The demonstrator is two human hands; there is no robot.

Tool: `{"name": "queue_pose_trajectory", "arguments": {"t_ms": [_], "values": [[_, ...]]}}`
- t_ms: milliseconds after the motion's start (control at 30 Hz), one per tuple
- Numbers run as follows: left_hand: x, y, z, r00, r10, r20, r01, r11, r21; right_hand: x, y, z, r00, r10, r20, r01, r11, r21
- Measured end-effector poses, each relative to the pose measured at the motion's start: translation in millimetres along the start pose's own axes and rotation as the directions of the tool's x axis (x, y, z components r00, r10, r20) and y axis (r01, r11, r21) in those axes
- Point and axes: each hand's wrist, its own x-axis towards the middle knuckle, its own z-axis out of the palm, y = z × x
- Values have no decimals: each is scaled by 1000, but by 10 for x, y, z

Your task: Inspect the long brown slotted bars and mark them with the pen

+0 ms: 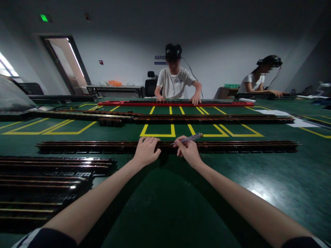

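A long dark strip with copper-coloured lines (227,147) lies crosswise on the green table in front of me. My left hand (147,151) rests over its middle, fingers bent across the top and thumb on the near side. Just to the right, my right hand (188,151) pinches a slim pen (192,137) with a pale, see-through barrel. The pen slants, its thin tip pointing left and down at the strip between my hands. Whether the tip touches the strip I cannot tell.
Several similar strips (51,179) are stacked at near left. More dark strips (212,119) lie farther back, with white paper (302,122) at their right end. Opposite, a person (174,82) handles a red-framed long bar (108,103); another person (254,82) sits far right.
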Motion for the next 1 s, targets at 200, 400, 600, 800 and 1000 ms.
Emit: {"name": "queue_pose_trajectory", "arguments": {"t_ms": [200, 400, 600, 800, 1000], "values": [[0, 3, 4, 1000, -3, 6, 3, 999, 37, -3, -43, -2, 1000, 26, 14, -26, 1000, 12], [2, -16, 58, 1000, 10, -30, -8, 997, 73, 13, -25, 0, 999, 39, 8, -39, 999, 21], [5, -40, 98, 999, 21, -41, -17, 997, 79, 17, -13, -5, 999, 31, 13, -32, 999, 30], [9, -40, 89, 999, 18, -30, -16, 996, 89, 11, 30, 0, 1000, 3, 2, -3, 1000, 30], [12, -16, 75, 1000, 6, -22, -4, 997, 79, 9, -3, -9, 1000, 9, 20, -10, 1000, 20]]}}
